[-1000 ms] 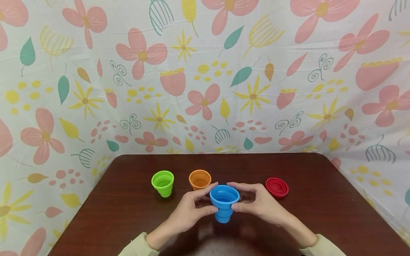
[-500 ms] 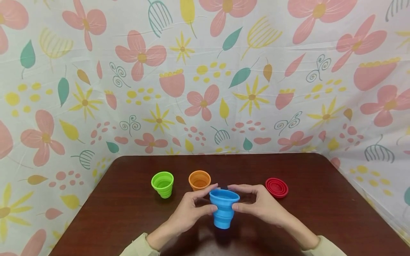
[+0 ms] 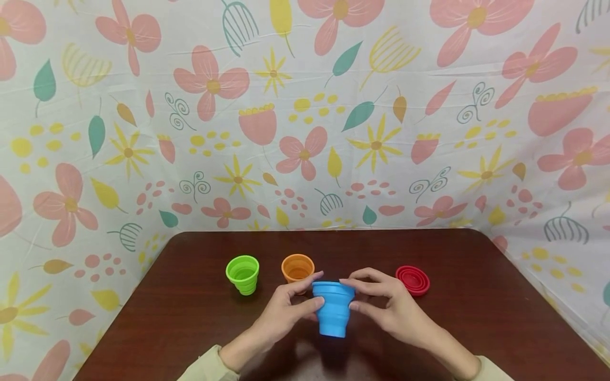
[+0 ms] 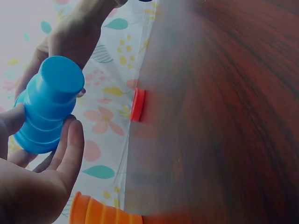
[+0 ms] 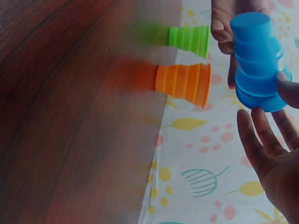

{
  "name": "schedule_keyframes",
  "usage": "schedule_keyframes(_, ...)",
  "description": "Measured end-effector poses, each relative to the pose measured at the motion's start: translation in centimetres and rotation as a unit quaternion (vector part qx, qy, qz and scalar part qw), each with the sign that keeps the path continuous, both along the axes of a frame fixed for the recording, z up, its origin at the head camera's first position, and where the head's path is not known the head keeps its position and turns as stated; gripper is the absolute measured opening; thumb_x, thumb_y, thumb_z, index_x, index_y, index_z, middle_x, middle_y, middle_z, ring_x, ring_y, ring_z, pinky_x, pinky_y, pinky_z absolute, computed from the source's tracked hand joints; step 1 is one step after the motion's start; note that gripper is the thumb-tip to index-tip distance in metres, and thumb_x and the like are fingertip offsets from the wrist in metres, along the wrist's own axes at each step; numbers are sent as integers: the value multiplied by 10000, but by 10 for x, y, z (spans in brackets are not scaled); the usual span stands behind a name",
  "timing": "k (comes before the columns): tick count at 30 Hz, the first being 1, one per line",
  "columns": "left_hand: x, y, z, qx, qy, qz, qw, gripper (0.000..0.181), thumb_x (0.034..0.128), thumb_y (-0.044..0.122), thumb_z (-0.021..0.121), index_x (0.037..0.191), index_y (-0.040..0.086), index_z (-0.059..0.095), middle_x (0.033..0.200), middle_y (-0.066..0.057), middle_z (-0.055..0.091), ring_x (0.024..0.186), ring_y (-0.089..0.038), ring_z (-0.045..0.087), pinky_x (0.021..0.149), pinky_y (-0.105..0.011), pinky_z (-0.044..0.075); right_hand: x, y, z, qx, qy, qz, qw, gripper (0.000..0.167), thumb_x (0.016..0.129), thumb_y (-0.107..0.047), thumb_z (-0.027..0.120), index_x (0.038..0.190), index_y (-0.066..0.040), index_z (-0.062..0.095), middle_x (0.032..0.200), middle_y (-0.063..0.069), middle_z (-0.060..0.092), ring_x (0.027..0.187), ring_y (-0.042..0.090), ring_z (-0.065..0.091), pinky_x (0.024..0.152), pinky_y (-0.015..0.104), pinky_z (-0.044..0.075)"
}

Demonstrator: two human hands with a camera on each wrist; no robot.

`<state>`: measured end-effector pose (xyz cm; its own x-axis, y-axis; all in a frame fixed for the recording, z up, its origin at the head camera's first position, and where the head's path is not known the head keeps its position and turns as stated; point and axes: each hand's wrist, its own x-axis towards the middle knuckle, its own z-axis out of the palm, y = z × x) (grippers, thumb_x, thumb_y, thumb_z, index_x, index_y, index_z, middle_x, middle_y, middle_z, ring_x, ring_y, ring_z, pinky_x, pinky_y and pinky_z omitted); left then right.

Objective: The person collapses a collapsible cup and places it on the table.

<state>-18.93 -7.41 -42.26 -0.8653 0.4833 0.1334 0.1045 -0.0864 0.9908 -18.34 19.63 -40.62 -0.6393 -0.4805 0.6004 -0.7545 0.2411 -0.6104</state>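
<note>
A blue collapsible cup, stretched out to full height, is held above the table with its side toward the head camera. My left hand grips it at the left, thumb on the near wall and fingers round the far side. From the right, my right hand pinches the cup near its rim between thumb and fingers. The closed base of the blue cup shows in the left wrist view; its inside is hidden. Behind the left fingers stands an orange collapsible cup, partly covered.
A green collapsible cup stands extended at the left. At the right lies a red collapsible cup, folded flat. The brown table meets a flower-patterned cloth at the back and sides.
The blue cup has tipped, its opening turning out of sight and its base swinging toward the head camera. My right fingers have shifted along its rim. The other cups have stayed put.
</note>
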Motion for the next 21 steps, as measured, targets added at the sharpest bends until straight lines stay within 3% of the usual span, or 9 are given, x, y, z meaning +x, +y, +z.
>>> schedule_keyframes(9,-1,-1,1,93,14,-352,9993,536,1087,117,600,1604,190,476,1366,-208,590,1014,-267,704,923,-498,602,-4,5,-4,-269,-652,-110,9974,464,921,-29,807,1372,-92,713,1183,16,691,899,193,661,687,313,612)
schedule_keyframes(14,-4,-3,-2,130,278,-564,9979,573,1090,73,575,1630,188,424,1329,-222,608,987,-248,713,950,-594,560,-8,8,-8,-702,-1297,72,9890,498,927,13,783,1409,-24,664,1195,96,691,917,255,717,724,429,648)
schedule_keyframes(21,-5,-2,-4,-21,587,-300,9978,577,1070,85,622,1613,196,459,1175,-204,649,945,-274,711,908,-599,576,-10,10,-11,-747,-1763,216,9813,520,956,10,748,1456,10,605,1204,124,724,942,291,742,731,510,637)
